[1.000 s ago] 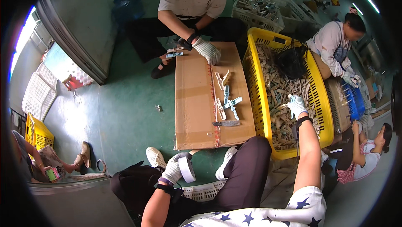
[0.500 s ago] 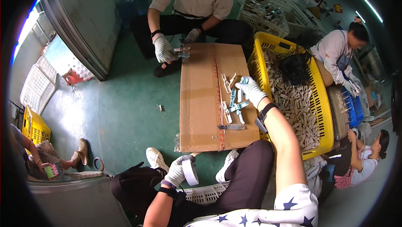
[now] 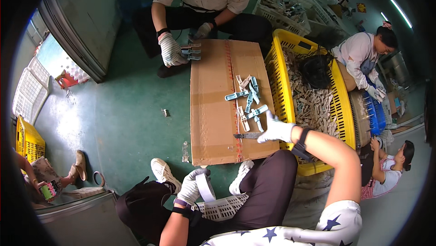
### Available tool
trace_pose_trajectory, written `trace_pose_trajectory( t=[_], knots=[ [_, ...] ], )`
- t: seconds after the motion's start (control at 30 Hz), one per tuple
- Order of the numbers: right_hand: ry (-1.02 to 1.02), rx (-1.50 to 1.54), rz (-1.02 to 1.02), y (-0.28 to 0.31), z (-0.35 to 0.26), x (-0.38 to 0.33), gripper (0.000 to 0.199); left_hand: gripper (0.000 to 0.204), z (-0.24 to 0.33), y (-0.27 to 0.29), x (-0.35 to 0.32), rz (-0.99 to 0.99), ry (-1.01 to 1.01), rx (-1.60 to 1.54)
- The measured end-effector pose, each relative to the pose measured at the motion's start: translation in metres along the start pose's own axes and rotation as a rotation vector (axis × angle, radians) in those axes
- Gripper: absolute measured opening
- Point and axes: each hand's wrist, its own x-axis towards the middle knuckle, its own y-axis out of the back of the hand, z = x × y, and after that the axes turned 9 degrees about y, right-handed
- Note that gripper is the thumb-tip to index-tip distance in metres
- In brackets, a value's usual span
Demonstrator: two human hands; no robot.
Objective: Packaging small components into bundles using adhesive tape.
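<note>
- Nearest, the left hand (image 3: 190, 188), gloved in white, closes its grip around a white strip-like piece (image 3: 205, 187) that rests on a white slatted basket (image 3: 222, 207) beside the person's lap; what lies in that basket cannot be told.
- The right hand (image 3: 274, 129), also gloved, reaches over the near right part of the cardboard box (image 3: 211, 110) that serves as a desk, fingers loosely curled and touching a dark narrow tool (image 3: 247, 135); whether they grasp it cannot be told.
- Just beyond the hand lies a loose cluster of pale blue and white plastic clips (image 3: 247, 98) near the box's taped middle seam, some crossing one another.
- The left half of the cardboard is bare, and green floor (image 3: 127, 110) opens wide to its left.
- Hard against the box's right edge stands a yellow crate (image 3: 338, 105), heaped with pale clip pieces and a black bundle at its far end.
- At the far edge, another person's gloved hand (image 3: 170, 48) holds a few clips (image 3: 190, 51).
</note>
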Motion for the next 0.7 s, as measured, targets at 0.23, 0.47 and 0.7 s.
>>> trace_pose_trajectory(
  t=[0.23, 0.47, 0.7],
  knots=[
    [0.037, -0.181, 0.254, -0.015, -0.028, 0.115, 0.134, 0.012, 0.007, -0.010, -0.007, 0.002, 0.014, 0.009],
    [0.417, 0.398, 0.605, -0.026, 0.002, 0.103, 0.096, 0.025, -0.004, 0.000, -0.006, -0.075, -0.033, 0.050],
    [0.523, 0.546, 0.537, 0.018, 0.061, -0.073, 0.053, 0.009, -0.002, -0.008, 0.000, 0.069, -0.051, 0.094]
  ],
)
